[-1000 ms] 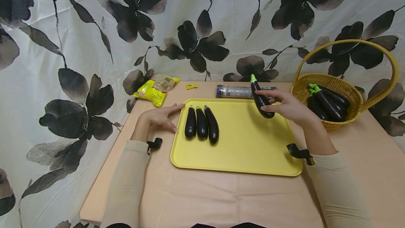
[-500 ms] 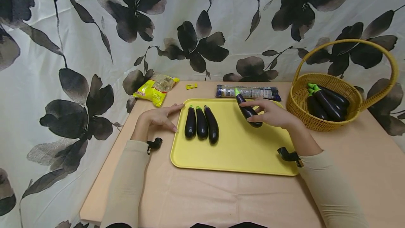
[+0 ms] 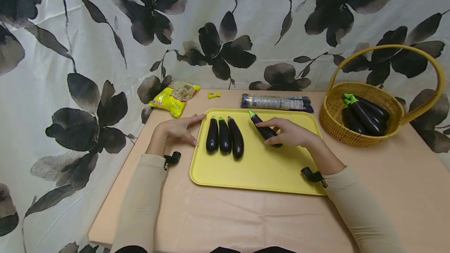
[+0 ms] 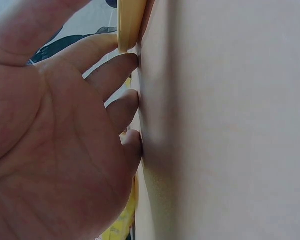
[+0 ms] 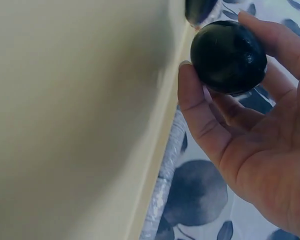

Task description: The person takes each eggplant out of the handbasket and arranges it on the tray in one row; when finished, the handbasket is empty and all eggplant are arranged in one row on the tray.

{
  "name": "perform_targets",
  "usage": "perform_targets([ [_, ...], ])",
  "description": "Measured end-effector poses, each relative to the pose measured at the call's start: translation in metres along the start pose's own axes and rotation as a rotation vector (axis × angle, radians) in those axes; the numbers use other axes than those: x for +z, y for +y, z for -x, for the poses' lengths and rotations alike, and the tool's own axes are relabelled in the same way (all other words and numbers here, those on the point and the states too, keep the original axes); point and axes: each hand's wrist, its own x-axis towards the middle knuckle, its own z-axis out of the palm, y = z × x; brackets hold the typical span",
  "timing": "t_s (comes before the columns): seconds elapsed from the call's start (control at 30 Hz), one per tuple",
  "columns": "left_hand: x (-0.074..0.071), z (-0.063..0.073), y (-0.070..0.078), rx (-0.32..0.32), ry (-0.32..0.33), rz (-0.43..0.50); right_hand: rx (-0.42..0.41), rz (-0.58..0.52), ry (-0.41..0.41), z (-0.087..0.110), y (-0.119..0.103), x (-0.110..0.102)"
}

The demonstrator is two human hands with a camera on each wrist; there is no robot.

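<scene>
Where the right grip (image 3: 287,131) pinches, an eggplant (image 3: 266,132) sits between thumb (image 3: 273,140) and fingers (image 3: 267,122).

A pale cloth (image 3: 267,18) printed with large black-and-grey flowers (image 3: 211,54) and thin leafy stems fills the background, lightly wrinkled; the peach-coloured tabletop (image 3: 246,218) stands before it, faintly creased toward the near side, its left edge slanting in view; the light looks soft, with blurred shadows.
</scene>
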Motion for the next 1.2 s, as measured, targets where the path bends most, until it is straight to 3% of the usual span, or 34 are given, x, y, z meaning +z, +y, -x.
perform_targets([
  [0.27, 0.002, 0.0, -0.001, 0.001, 0.003, -0.001, 0.038, 0.027, -0.033, -0.013, -0.008, 0.011],
  [0.8, 0.0, 0.0, 0.0, -0.019, 0.005, 0.026, 0.024, 0.196, -0.051, -0.024, -0.017, 0.02],
  [1.2, 0.0, -0.001, -0.001, -0.021, 0.004, 0.025, 0.016, 0.191, -0.037, -0.027, -0.018, 0.025],
])
